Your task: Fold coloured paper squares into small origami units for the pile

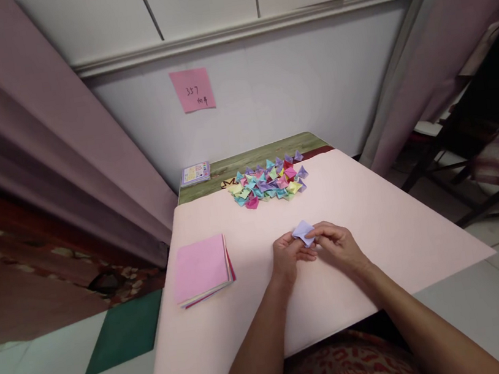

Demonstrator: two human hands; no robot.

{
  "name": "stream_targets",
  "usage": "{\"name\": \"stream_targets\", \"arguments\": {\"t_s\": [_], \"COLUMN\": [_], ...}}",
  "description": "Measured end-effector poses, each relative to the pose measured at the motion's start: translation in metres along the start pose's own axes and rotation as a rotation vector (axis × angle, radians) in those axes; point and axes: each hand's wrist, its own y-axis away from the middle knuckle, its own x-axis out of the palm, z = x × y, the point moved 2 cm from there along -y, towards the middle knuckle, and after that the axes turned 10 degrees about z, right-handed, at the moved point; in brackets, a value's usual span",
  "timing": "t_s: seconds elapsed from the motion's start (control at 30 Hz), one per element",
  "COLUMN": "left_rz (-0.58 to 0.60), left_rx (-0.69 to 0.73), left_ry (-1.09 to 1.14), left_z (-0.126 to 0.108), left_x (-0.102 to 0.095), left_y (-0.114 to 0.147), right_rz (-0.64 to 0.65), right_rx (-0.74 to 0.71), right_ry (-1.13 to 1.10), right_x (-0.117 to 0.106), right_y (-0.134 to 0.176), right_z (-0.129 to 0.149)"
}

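A small lavender sheet of origami paper (303,231), folded into a diamond shape, is held up just over the near part of the table. My left hand (289,255) grips it from the left, thumb on its lower face and fingers underneath. From the right, my right hand (337,244) pinches the paper's edge between thumb and fingers. Beyond both hands lies a pile of folded paper pieces (267,183) in many colours. To the left rests a stack of square paper (201,269) with a pink sheet on top.
Pink paper (374,213) covers most of the table, leaving a green wood-look strip (229,176) at the back. A small printed packet (195,173) sits at the back left corner. On the wall hangs a pink note (192,90). Curtains flank the table; a chair stands right.
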Motion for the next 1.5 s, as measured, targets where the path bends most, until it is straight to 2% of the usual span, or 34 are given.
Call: {"name": "stream_targets", "arguments": {"t_s": [0.1, 0.3, 0.5, 0.63, 0.77, 0.9, 1.0, 1.33, 1.5], "left_rz": [-0.001, 0.038, 0.114, 0.020, -0.019, -0.017, -0.007, 0.080, 0.026], "left_rx": [0.022, 0.031, 0.077, 0.075, 0.087, 0.097, 0.106, 0.096, 0.159], "left_ry": [-0.004, -0.019, -0.020, -0.078, -0.078, -0.074, -0.076, -0.018, -0.165], "left_z": [0.000, 0.002, 0.002, 0.002, 0.001, 0.001, 0.002, 0.004, 0.007], "left_x": [0.000, 0.000, 0.001, 0.000, 0.000, -0.001, -0.001, -0.002, -0.005], "left_y": [-0.001, -0.002, 0.000, 0.000, -0.001, -0.002, -0.003, -0.002, -0.004], "right_rz": [0.002, -0.131, -0.181, -0.163, -0.185, -0.159, -0.116, -0.069, -0.144], "right_rx": [0.007, 0.116, 0.121, 0.109, 0.137, 0.284, 0.357, 0.365, 0.408], "right_ry": [0.035, 0.159, 0.201, 0.221, 0.015, -0.203, -0.245, -0.349, -0.326], "right_x": [0.000, 0.003, 0.002, 0.004, 0.004, 0.002, 0.002, -0.002, -0.003], "right_y": [0.000, -0.002, 0.002, 0.002, 0.000, -0.003, -0.003, -0.002, 0.000], "right_z": [0.002, -0.003, -0.007, -0.003, 0.000, -0.002, -0.006, -0.007, -0.010]}}
